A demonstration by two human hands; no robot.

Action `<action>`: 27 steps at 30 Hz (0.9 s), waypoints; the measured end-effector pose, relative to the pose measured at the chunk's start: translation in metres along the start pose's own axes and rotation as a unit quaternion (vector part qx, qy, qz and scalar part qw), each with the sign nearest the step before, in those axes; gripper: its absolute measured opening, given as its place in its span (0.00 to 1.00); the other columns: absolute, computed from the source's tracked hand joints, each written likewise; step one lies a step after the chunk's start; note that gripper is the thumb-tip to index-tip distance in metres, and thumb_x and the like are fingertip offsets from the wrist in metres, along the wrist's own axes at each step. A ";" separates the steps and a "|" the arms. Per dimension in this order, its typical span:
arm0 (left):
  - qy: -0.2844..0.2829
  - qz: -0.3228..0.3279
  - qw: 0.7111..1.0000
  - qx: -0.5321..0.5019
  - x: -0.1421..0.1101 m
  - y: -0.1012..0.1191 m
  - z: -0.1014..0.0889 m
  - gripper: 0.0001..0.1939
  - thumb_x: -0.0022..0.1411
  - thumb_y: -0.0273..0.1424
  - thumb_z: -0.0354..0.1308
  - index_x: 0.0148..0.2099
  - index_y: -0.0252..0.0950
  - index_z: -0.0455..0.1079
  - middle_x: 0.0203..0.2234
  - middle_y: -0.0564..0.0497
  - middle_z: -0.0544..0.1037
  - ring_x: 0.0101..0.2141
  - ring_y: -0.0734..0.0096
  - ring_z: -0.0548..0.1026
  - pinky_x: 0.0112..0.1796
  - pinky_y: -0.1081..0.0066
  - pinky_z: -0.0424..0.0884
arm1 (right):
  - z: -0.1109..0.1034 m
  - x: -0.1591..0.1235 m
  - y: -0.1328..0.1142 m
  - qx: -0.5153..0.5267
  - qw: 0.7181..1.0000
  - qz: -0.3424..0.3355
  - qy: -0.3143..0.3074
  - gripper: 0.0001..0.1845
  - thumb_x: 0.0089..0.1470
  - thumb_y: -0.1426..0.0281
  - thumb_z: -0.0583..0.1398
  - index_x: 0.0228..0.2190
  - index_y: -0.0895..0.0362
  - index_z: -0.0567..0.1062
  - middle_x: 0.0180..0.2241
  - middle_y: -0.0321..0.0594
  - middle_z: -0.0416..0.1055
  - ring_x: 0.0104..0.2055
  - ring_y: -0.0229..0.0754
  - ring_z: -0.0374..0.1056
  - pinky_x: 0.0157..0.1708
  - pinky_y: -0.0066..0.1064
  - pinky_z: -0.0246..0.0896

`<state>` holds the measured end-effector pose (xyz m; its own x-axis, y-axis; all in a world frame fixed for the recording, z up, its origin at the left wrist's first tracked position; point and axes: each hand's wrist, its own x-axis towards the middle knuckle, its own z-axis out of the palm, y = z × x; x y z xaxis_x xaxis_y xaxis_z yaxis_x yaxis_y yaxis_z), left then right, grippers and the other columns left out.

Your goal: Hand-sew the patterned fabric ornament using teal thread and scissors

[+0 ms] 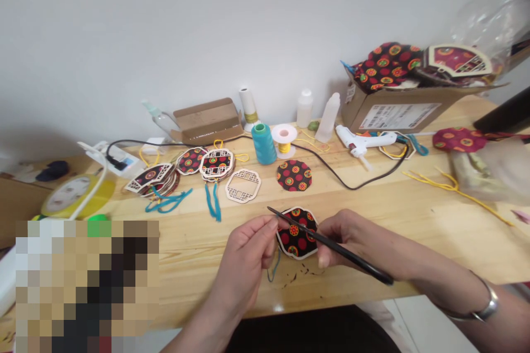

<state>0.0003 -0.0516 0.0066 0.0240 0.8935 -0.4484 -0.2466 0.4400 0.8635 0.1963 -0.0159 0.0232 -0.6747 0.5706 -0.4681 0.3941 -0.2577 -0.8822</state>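
A rounded wooden frame backed with dark floral fabric (297, 245) is held low over the table's near edge. My left hand (252, 245) is closed, thumb and forefinger pinching at its left edge. At the right edge is my right hand (351, 237), its fingers curled around a slim black pointed tool (351, 256) that looks like tweezers. The tool slants across the fabric, its tip close to my left fingertips. Below hangs a blue cord (273, 268). Small dark scraps (300, 274) lie beneath on the wood.
Behind are a floral fabric disc (294, 175), an openwork wooden frame (243, 186), tasselled ornaments (216, 164), teal thread (264, 144), a yellow-thread spool (284, 140) and a white glue gun (364, 140). A cardboard box (393, 107) stands back right; tape (78, 196) lies left.
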 end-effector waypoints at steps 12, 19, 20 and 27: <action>0.007 0.003 1.000 -0.009 0.002 -0.002 -0.002 0.09 0.56 0.34 0.59 0.30 0.32 0.72 0.12 0.61 0.55 0.16 0.84 0.49 0.17 0.79 0.46 | -0.002 -0.016 0.012 -0.091 0.995 0.008 0.041 0.17 0.47 0.57 0.61 0.23 0.59 0.72 0.20 0.29 0.61 0.23 0.31 0.50 0.21 0.24 0.43; 0.029 0.003 0.998 -0.052 0.008 0.000 -0.007 0.09 0.56 0.34 0.60 0.33 0.32 0.73 0.12 0.63 0.52 0.15 0.85 0.48 0.17 0.80 0.45 | -0.013 -0.061 0.022 -0.322 0.940 0.070 0.091 0.09 0.42 0.64 0.64 0.21 0.55 0.71 0.20 0.33 0.71 0.22 0.36 0.63 0.20 0.24 0.48; 0.030 0.003 0.998 -0.055 0.008 0.000 -0.007 0.09 0.56 0.34 0.60 0.33 0.32 0.73 0.12 0.63 0.52 0.15 0.85 0.47 0.17 0.80 0.45 | -0.015 -0.067 0.026 -0.351 0.927 0.083 0.105 0.06 0.41 0.67 0.64 0.22 0.55 0.72 0.22 0.34 0.72 0.24 0.39 0.66 0.21 0.25 0.50; 0.026 0.006 0.998 -0.050 0.007 0.000 -0.002 0.10 0.56 0.35 0.60 0.32 0.31 0.73 0.12 0.62 0.53 0.15 0.85 0.48 0.17 0.80 0.45 | -0.019 -0.093 0.045 -0.426 0.884 0.120 0.152 0.05 0.38 0.73 0.61 0.24 0.53 0.72 0.25 0.38 0.74 0.28 0.46 0.70 0.25 0.30 0.58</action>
<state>-0.0011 -0.0452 0.0028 -0.0287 0.8920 -0.4510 -0.3427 0.4151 0.8428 0.2890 -0.0660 0.0277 -0.3595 0.7959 -0.4870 0.9177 0.2069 -0.3392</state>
